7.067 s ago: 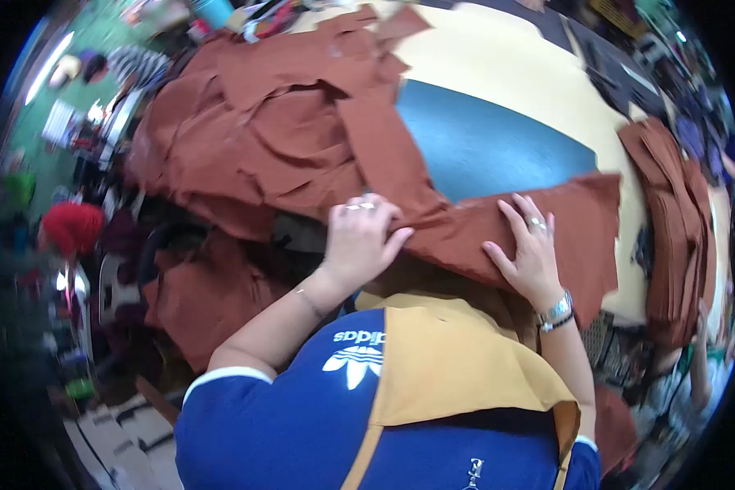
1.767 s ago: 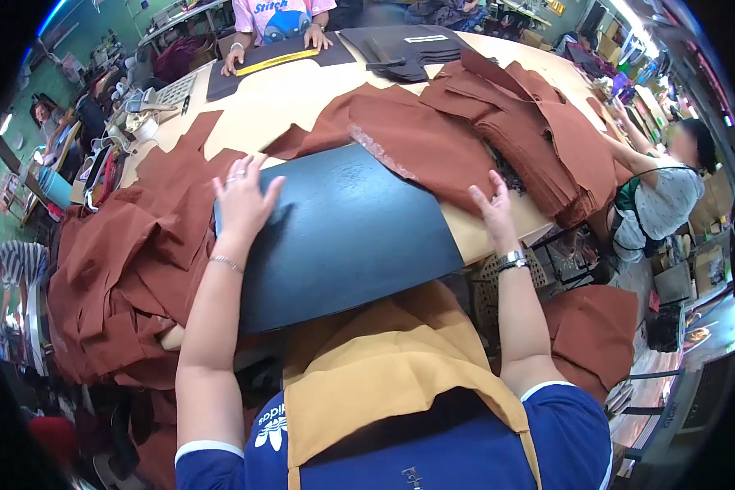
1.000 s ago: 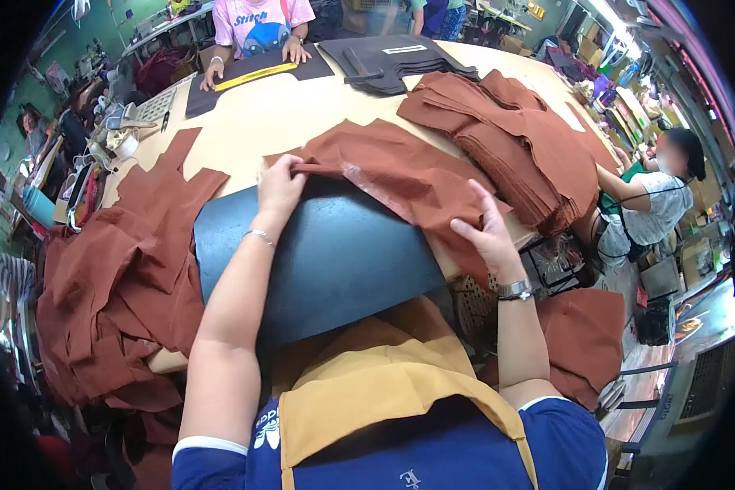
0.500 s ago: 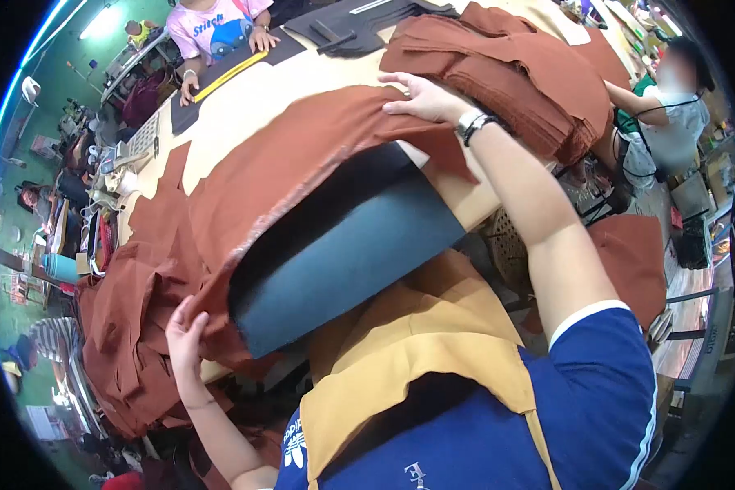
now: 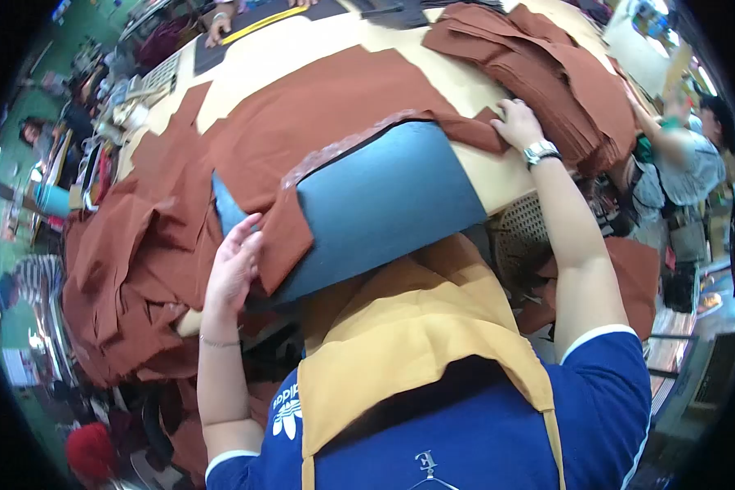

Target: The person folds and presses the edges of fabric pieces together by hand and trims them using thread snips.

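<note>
A reddish-brown cloth piece [image 5: 335,94] is spread over the far part of a dark blue-black board [image 5: 392,212], its pale-marked edge curving across the board. My left hand [image 5: 235,265] is at the cloth's near left corner, its fingers bent together against the cloth; what they pinch is hard to make out. My right hand [image 5: 517,126] rests at the cloth's narrow right end, fingers apart, with the tips touching or close to it. Near my right hand lies a thick stack of brown pieces [image 5: 547,90].
A crumpled heap of brown cloth [image 5: 131,278] hangs over the table's left side. Across the table [image 5: 302,49], another person's hands [image 5: 219,28] are by a yellow ruler [image 5: 265,24] on dark material. A co-worker [image 5: 694,163] stands at right. A perforated basket [image 5: 521,233] is below the edge.
The cloth has dropped flatter over the board, and its left corner is folded toward the middle. My right hand has moved right and my left hand slightly right and up. The view has shifted.
</note>
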Demonstrator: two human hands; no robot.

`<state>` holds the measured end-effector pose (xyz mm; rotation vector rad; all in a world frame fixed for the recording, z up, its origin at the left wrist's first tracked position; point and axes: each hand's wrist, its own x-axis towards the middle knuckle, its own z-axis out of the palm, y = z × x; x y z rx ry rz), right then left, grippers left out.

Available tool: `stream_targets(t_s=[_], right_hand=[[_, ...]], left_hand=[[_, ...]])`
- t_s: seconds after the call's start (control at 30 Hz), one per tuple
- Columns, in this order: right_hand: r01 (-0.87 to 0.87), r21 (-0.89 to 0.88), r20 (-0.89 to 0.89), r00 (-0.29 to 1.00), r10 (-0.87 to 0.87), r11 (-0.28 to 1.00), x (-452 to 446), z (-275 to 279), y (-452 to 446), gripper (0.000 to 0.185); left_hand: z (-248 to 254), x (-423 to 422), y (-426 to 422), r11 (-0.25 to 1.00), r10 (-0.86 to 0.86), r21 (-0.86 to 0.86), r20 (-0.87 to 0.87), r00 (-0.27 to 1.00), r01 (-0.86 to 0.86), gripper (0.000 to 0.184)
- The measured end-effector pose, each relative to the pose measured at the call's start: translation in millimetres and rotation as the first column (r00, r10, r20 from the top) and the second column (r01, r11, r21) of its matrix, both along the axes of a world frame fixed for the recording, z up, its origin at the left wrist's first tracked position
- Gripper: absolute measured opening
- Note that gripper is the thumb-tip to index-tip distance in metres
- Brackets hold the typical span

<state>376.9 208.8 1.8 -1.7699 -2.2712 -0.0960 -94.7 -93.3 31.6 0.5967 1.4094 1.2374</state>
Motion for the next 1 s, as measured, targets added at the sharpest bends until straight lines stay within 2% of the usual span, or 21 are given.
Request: stream_targets(t_s=[0.03,0.1,0.13,0.2,0.23,0.27,0.3,0.33,0.37,0.43,0.53,0.57,0.63,0.7,0.73,0.77,0.83,0.9,0.97,1.0], right_hand=[[-0.014,0.093,-0.034,0.999,0.017,0.996,-4,0,-6,0.036],[-0.055,-0.062,-0.321,0.946,0.033,0.997,-19,11,-11,0.034],[-0.172,0.032,-0.342,0.924,0.173,0.985,-32,20,-17,0.034],[-0.375,0.213,-0.354,0.831,0.429,0.902,-69,32,-41,0.033],[-0.436,0.070,-0.424,0.801,0.423,0.897,-95,49,-60,0.033],[-0.511,0.181,-0.357,0.762,0.540,0.840,-117,44,-69,0.032],[-0.590,0.215,-0.317,0.712,0.627,0.778,-140,44,-83,0.031],[-0.666,0.199,-0.271,0.668,0.693,0.719,-161,39,-96,0.031],[-0.732,0.245,-0.268,0.579,0.770,0.636,-183,32,-106,0.032],[-0.845,0.195,-0.321,0.425,0.846,0.498,-220,30,-130,0.033],[-0.926,0.109,-0.264,0.324,0.909,0.362,-241,20,-161,0.038],[-0.951,0.150,-0.271,0.224,0.936,0.271,-240,8,-164,0.039],[-0.923,0.169,-0.269,0.293,0.917,0.345,-216,32,-157,0.038],[-0.782,0.154,-0.337,0.533,0.776,0.604,-177,37,-125,0.038],[-0.693,0.154,-0.308,0.643,0.701,0.704,-155,40,-105,0.038],[-0.599,0.156,-0.274,0.738,0.617,0.786,-135,43,-88,0.039],[-0.410,0.159,-0.247,0.864,0.438,0.898,-112,35,-71,0.042],[-0.401,0.233,-0.173,0.879,0.444,0.886,-116,25,-62,0.043],[-0.392,0.263,-0.120,0.893,0.433,0.882,-124,21,-56,0.041],[-0.387,0.252,-0.103,0.901,0.422,0.887,-132,18,-55,0.039]], left_hand=[[-8,-2,1,1.000,-0.004,0.023,-0.006,1.000,0.004,0.040],[-7,-8,-9,0.989,-0.146,0.010,-0.002,0.989,0.146,0.036],[-2,2,-12,0.992,-0.122,-0.001,-0.075,0.990,0.122,0.031],[23,9,-18,0.959,-0.282,-0.088,-0.259,0.924,0.268,0.030],[35,10,-17,0.938,-0.346,-0.143,-0.327,0.879,0.316,0.030],[26,4,-10,0.966,-0.222,-0.001,-0.516,0.827,0.258,0.030],[18,-2,2,0.962,-0.069,0.151,-0.668,0.741,0.226,0.030],[29,0,19,0.952,0.055,0.219,-0.811,0.583,0.215,0.030],[28,-3,38,0.923,0.141,0.295,-0.855,0.499,0.245,0.030],[10,-10,75,0.876,0.157,0.291,-0.925,0.345,0.383,0.039],[-14,2,109,0.896,-0.007,-0.009,-1.000,-0.006,0.445,0.051],[-21,2,114,0.897,-0.188,-0.151,-0.981,0.049,0.416,0.059],[-11,6,107,0.905,-0.215,-0.231,-0.973,-0.082,0.356,0.066],[27,9,94,0.884,-0.383,-0.405,-0.914,-0.137,0.234,0.074],[41,6,94,0.862,-0.448,-0.462,-0.887,-0.111,0.210,0.077],[72,18,98,0.756,-0.621,-0.638,-0.770,-0.147,0.147,0.073],[74,23,110,0.772,-0.577,-0.622,-0.773,-0.263,0.132,0.069],[51,29,136,0.844,-0.355,-0.443,-0.884,-0.304,0.301,0.064],[18,45,171,0.848,-0.112,-0.202,-0.972,-0.207,0.490,0.059],[5,55,188,0.827,-0.104,-0.178,-0.981,-0.166,0.533,0.058]])
